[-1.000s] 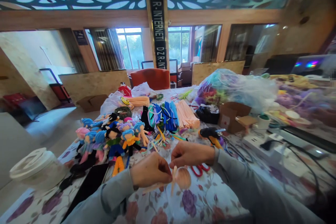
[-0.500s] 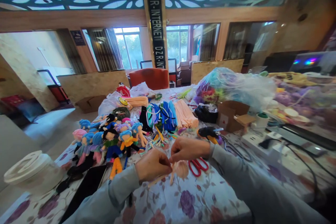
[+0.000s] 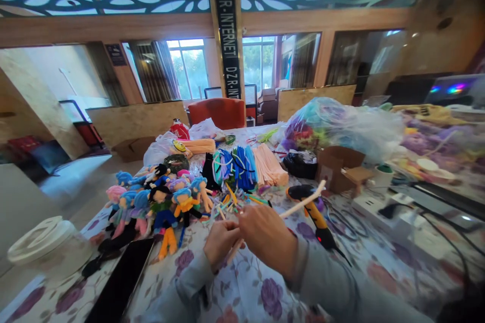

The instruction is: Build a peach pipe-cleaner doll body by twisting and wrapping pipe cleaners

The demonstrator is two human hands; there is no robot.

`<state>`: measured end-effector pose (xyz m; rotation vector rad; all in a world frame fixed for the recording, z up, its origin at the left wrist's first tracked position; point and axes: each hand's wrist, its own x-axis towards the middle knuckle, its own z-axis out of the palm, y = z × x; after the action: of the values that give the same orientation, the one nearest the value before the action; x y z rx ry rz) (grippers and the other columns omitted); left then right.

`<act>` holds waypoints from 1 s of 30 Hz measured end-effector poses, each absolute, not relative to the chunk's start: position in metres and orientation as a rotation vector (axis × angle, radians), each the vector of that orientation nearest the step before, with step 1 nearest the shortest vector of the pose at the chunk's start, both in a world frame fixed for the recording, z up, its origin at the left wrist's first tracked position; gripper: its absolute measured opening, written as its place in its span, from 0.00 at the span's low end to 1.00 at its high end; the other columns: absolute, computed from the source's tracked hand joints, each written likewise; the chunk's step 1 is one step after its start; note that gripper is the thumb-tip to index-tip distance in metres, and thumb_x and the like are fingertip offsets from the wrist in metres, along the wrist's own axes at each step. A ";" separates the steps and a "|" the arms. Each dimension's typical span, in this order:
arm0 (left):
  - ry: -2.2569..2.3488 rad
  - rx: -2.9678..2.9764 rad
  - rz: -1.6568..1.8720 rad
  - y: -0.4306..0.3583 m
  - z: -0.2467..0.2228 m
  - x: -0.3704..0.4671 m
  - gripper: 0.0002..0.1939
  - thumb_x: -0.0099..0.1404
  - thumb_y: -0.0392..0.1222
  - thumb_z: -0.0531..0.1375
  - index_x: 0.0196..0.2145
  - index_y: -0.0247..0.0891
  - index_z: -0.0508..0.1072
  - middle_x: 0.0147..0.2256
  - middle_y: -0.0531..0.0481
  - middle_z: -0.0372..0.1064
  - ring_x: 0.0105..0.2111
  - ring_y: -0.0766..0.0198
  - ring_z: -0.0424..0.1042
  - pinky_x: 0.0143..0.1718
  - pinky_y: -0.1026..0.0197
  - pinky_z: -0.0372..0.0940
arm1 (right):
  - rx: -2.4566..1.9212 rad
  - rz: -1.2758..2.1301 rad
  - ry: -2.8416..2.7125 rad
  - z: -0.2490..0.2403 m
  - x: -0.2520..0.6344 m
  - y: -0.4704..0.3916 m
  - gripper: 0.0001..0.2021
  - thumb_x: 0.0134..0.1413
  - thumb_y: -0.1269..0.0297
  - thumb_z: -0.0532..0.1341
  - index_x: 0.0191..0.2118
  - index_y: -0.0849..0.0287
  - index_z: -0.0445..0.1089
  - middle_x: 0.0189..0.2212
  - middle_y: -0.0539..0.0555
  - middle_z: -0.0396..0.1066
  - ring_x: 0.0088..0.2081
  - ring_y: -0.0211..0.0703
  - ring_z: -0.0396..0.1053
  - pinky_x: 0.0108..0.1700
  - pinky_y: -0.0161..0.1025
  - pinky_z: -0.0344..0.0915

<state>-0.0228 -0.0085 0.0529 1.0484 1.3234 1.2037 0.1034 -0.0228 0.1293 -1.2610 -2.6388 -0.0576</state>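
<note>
Head view — pale stem [image 3: 303, 201], between fingers [image 3: 226, 233]

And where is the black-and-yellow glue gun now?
In the head view, the black-and-yellow glue gun lies right of the person's right hand, nearer the camera than the brown cardboard box.

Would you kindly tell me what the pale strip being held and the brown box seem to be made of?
The pale strip: perhaps soft fiber over wire, matte; its end is bent, but any core is hidden. The brown box: likely cardboard, matte, with flat, stiff-looking flaps.
</note>
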 end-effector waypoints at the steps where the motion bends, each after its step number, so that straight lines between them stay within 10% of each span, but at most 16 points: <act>1: 1.310 1.024 1.203 -0.010 0.048 -0.025 0.04 0.42 0.34 0.64 0.14 0.36 0.74 0.12 0.52 0.67 0.16 0.62 0.66 0.17 0.64 0.58 | -1.286 -0.067 -2.617 0.123 0.107 -0.028 0.09 0.54 0.76 0.55 0.30 0.65 0.73 0.26 0.60 0.72 0.28 0.48 0.72 0.26 0.37 0.61; 20: 1.053 0.368 1.534 -0.060 0.048 0.005 0.05 0.47 0.38 0.66 0.21 0.37 0.74 0.19 0.54 0.68 0.19 0.66 0.68 0.25 0.65 0.66 | -1.285 0.152 -1.913 0.053 0.132 -0.054 0.10 0.56 0.69 0.55 0.28 0.58 0.71 0.26 0.52 0.70 0.28 0.42 0.69 0.30 0.35 0.55; 30: 0.893 0.355 1.529 -0.068 0.048 0.021 0.06 0.45 0.39 0.67 0.22 0.37 0.75 0.24 0.48 0.75 0.25 0.61 0.72 0.29 0.61 0.68 | -1.074 1.039 -1.490 0.058 0.125 -0.049 0.07 0.49 0.64 0.61 0.27 0.62 0.71 0.26 0.53 0.70 0.28 0.41 0.68 0.28 0.33 0.62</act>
<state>0.0214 -0.0681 0.0480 0.3552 0.8929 1.5289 0.1253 -0.0490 0.0577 -1.0743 -1.4903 1.0387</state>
